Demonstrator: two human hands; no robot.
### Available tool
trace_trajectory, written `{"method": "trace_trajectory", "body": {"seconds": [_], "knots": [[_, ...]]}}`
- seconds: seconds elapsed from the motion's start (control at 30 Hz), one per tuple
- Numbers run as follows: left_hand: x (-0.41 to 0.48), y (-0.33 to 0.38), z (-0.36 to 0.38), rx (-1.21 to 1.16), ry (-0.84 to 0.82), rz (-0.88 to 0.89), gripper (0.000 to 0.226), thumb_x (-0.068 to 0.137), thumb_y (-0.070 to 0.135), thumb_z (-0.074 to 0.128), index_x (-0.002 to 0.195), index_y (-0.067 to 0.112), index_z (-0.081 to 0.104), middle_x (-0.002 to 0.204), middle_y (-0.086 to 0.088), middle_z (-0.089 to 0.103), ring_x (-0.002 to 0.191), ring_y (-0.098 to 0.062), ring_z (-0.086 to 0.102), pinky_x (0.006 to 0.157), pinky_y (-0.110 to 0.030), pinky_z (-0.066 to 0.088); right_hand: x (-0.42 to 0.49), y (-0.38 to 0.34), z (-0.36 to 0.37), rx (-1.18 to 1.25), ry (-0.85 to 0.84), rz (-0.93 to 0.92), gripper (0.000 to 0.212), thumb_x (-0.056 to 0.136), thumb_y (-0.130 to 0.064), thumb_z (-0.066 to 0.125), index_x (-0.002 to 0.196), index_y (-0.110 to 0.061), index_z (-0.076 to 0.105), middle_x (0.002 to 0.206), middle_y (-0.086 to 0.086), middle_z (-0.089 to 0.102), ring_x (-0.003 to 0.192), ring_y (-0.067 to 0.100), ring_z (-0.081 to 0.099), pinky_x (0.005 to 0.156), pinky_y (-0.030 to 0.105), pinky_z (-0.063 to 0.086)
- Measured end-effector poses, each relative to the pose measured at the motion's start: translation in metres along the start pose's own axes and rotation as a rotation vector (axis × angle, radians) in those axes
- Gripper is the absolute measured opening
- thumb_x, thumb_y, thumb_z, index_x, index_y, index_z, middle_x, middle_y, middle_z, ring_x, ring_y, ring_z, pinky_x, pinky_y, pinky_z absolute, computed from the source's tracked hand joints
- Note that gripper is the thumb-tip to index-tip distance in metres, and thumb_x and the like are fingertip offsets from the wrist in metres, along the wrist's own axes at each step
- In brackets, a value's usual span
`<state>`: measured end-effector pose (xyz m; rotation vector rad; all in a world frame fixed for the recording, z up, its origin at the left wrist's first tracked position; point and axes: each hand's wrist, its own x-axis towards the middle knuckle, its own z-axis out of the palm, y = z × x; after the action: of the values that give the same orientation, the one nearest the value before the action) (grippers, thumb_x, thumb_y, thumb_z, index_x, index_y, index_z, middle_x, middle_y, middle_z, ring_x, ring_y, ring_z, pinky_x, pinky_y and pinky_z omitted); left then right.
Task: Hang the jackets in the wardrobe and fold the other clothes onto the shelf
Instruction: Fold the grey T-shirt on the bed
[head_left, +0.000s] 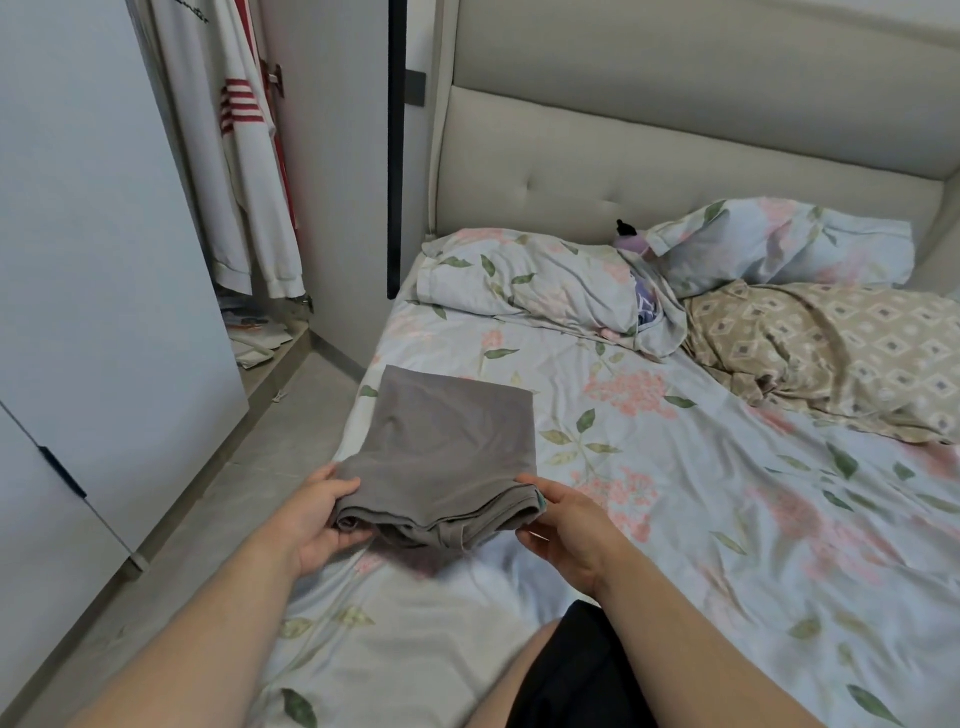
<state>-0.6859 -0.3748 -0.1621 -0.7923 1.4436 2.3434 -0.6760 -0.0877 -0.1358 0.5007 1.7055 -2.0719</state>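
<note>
both hands on it: the left hand and right hand each have a grip on the near folded edge of the grey-brown folded cotton garment, thumbs on top. it lies on the floral-sheeted bed, near the left edge, beside the open white wardrobe where a white jacket with red stripes hangs.
</note>
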Motion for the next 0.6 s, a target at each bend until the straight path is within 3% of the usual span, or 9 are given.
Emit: {"method": "trace_trajectory", "body": {"seconds": [0.07, 0.13, 0.2, 0.27, 0.3, 0.37, 0.43, 0.5, 0.6], "knots": [[0.002, 0.006, -0.001, -0.087, -0.002, 0.102, 0.038, 0.101, 0.003, 0.044, 0.126, 0.031, 0.05, 0.103, -0.013, 0.068, 0.08, -0.026, 0.067, 0.057, -0.038, 0.061, 0.004, 0.001, 0.001, -0.03, 0.039, -0.065, 0.037, 0.091, 0.007, 0.055, 0.093, -0.02, 0.08, 0.089, 0.007, 0.075, 0.078, 0.017, 0.065, 0.071, 0.027, 0.053], [0.005, 0.012, -0.003, -0.208, -0.076, 0.128, 0.041, 0.096, -0.005, 0.035, 0.125, 0.014, 0.057, 0.099, -0.018, 0.071, 0.079, -0.027, 0.071, 0.059, -0.037, 0.061, 0.008, 0.002, 0.001, -0.032, 0.104, -0.123, 0.038, 0.091, 0.004, 0.056, 0.086, -0.023, 0.082, 0.079, 0.005, 0.072, 0.07, 0.015, 0.059, 0.067, 0.025, 0.051], [0.007, 0.016, -0.005, -0.264, -0.172, 0.122, 0.055, 0.078, -0.015, 0.033, 0.121, 0.006, 0.06, 0.097, -0.02, 0.072, 0.082, -0.028, 0.072, 0.065, -0.039, 0.062, 0.01, 0.002, 0.001, -0.104, 0.173, -0.17, 0.034, 0.09, -0.001, 0.06, 0.081, -0.026, 0.082, 0.068, 0.001, 0.066, 0.066, 0.014, 0.052, 0.066, 0.025, 0.049], [0.012, 0.015, -0.002, -0.122, -0.189, 0.18, 0.07, 0.068, -0.028, 0.036, 0.122, 0.009, 0.059, 0.104, -0.018, 0.07, 0.09, -0.027, 0.071, 0.072, -0.037, 0.062, 0.014, 0.001, 0.0, -0.183, 0.28, -0.213, 0.02, 0.091, -0.012, 0.065, 0.08, -0.018, 0.08, 0.066, 0.013, 0.063, 0.067, 0.021, 0.05, 0.07, 0.033, 0.051], [0.014, 0.013, 0.0, 0.012, -0.156, 0.244, 0.072, 0.069, -0.033, 0.04, 0.123, 0.011, 0.059, 0.106, -0.014, 0.07, 0.094, -0.024, 0.069, 0.073, -0.034, 0.061, 0.017, 0.001, 0.0, -0.206, 0.334, -0.231, 0.015, 0.091, -0.018, 0.069, 0.083, -0.01, 0.078, 0.075, 0.02, 0.065, 0.069, 0.029, 0.053, 0.075, 0.039, 0.053], [0.018, 0.01, 0.006, 0.283, -0.037, 0.411, 0.06, 0.075, -0.029, 0.058, 0.117, 0.014, 0.063, 0.1, -0.005, 0.073, 0.092, -0.016, 0.069, 0.072, -0.021, 0.057, 0.022, 0.001, 0.0, -0.226, 0.392, -0.248, 0.023, 0.089, -0.026, 0.072, 0.081, -0.004, 0.073, 0.076, 0.012, 0.069, 0.074, 0.028, 0.057, 0.078, 0.042, 0.051], [0.021, 0.008, 0.009, 0.462, 0.111, 0.562, 0.045, 0.073, -0.018, 0.071, 0.099, 0.018, 0.07, 0.091, -0.002, 0.072, 0.087, -0.017, 0.067, 0.069, -0.012, 0.051, 0.026, 0.001, 0.002, -0.236, 0.39, -0.257, 0.032, 0.088, -0.022, 0.072, 0.063, -0.006, 0.062, 0.06, -0.003, 0.052, 0.063, 0.016, 0.041, 0.062, 0.028, 0.04], [0.027, 0.006, 0.008, 0.608, 0.226, 0.666, 0.03, 0.072, -0.009, 0.078, 0.09, 0.015, 0.074, 0.095, -0.009, 0.067, 0.092, -0.024, 0.061, 0.076, -0.021, 0.047, 0.032, 0.004, 0.003, -0.25, 0.408, -0.295, 0.042, 0.087, -0.011, 0.067, 0.053, -0.011, 0.043, 0.049, -0.005, 0.032, 0.054, 0.013, 0.024, 0.049, 0.019, 0.024], [0.028, 0.008, 0.008, 0.681, 0.231, 0.694, 0.019, 0.075, 0.003, 0.078, 0.092, 0.01, 0.076, 0.104, -0.006, 0.064, 0.099, -0.023, 0.059, 0.088, -0.032, 0.044, 0.033, 0.006, 0.006, -0.305, 0.423, -0.395, 0.036, 0.085, -0.004, 0.057, 0.055, -0.005, 0.038, 0.053, 0.014, 0.035, 0.053, 0.013, 0.021, 0.048, 0.022, 0.019]]}}
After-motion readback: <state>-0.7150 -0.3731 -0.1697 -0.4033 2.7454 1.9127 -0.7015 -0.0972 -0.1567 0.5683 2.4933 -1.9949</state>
